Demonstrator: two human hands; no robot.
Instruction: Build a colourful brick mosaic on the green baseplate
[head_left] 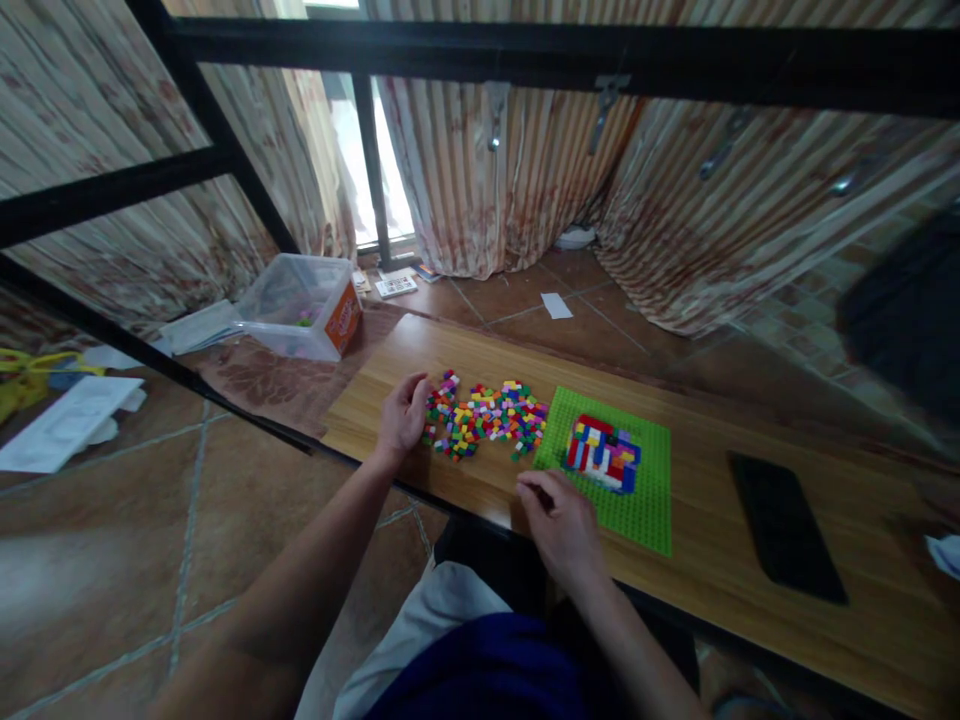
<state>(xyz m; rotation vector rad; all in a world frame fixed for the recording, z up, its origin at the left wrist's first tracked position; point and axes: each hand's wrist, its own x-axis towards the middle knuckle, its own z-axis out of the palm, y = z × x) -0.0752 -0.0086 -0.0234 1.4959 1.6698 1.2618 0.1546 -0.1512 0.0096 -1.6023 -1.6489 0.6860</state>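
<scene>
Loose toy bricks (495,410) in many colours lie spread in a heap on the wooden table. At the heap's left edge rests my left hand (405,412), its fingers curled in; whatever they hold, if anything, is hidden. A green baseplate (651,500) lies to the right of the heap. Fixed on it is a block of assembled bricks (602,455) in red, white, blue, yellow and purple. My right hand (561,525) is closed in a pinch near the baseplate's lower left corner. What is between those fingertips is too small to make out.
A dark flat rectangular object (786,525) lies on the table (705,580) at right. On the floor beyond the left end stands a clear plastic bin (292,335) with an orange label. A black metal frame (480,50) crosses above and left. Curtains hang behind.
</scene>
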